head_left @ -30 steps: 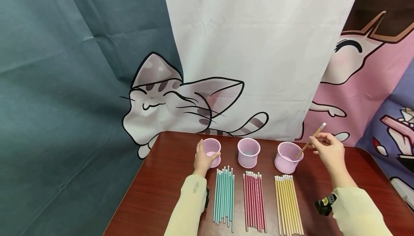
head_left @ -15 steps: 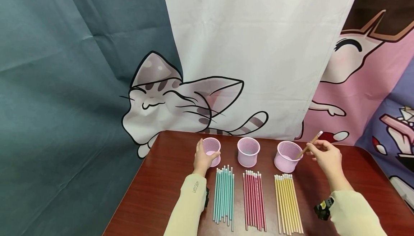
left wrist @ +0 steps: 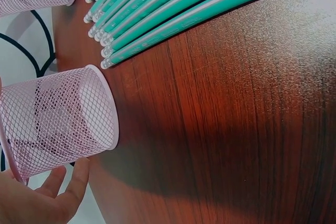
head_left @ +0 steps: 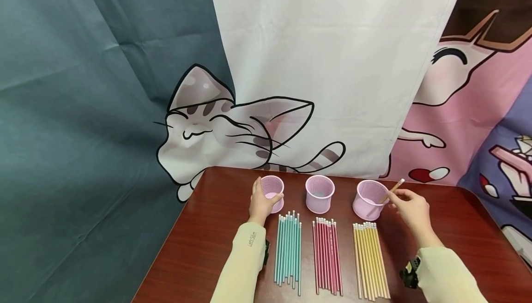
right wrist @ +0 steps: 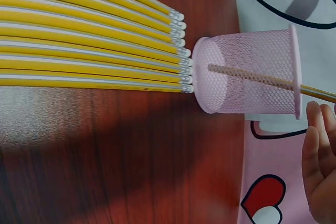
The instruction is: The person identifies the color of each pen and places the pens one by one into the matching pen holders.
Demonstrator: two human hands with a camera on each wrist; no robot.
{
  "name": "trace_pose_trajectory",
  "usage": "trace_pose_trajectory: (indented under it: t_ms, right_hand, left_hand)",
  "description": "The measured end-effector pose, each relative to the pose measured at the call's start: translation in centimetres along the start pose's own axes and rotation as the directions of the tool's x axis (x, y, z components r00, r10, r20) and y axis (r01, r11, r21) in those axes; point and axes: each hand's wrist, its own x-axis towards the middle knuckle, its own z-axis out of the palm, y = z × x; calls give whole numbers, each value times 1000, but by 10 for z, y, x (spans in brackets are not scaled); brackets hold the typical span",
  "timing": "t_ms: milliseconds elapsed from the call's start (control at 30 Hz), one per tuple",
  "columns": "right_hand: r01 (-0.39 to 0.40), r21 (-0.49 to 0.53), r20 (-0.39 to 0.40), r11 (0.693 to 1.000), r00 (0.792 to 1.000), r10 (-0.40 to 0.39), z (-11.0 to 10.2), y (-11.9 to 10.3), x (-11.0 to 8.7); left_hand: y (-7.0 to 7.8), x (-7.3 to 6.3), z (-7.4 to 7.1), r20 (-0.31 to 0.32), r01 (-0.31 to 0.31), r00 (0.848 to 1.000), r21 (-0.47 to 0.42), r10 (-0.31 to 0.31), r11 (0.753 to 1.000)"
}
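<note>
My left hand holds the left pink mesh pencil cup, thumb on its right side and fingers along its left. In the left wrist view, fingers lie against the mesh near the cup's rim. My right hand pinches a yellow pencil at the rim of the right pink mesh cup. That pencil leans inside the cup, its white eraser end up and to the right. Through the mesh in the right wrist view, its lower end shows near the cup's bottom.
Between these two stands a third pink mesh cup. In front of the cups lie a row of teal pencils, a row of dark pink pencils and a row of yellow pencils on the brown table. A printed cloth hangs behind.
My right hand has moved left and down with the pencil, which now sits lower in the right cup. The left hand keeps its hold on the left cup.
</note>
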Motion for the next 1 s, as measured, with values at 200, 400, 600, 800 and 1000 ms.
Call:
trace_pose_trajectory:
  t_ms: [200, 400, 600, 800, 1000]
  right_hand:
    - [-10, -59, 10, 998, 1000, 10, 4, 6, 0]
    - [-34, -101, 7, 994, 999, 35, 3, 9, -1]
    - [-69, -89, 8, 994, 998, 70, 3, 12, -3]
    - [-99, -77, 11, 992, 995, 101, 4, 16, -4]
    - [-108, -68, 28, 992, 993, 110, 3, 19, -6]
  left_hand:
    - [0, 0, 1, -1, -1, 1000, -8, 1, 1000]
    - [0, -1, 0, 0, -10, 1000, -13, 10, 1000]
    - [1, -1, -1, 2, 6, 1000, -15, -6, 1000]
    - [1, -2, 0, 5, 10, 1000, -12, -10, 1000]
    - [1, -1, 0, 3, -2, 1000, -12, 2, 1000]
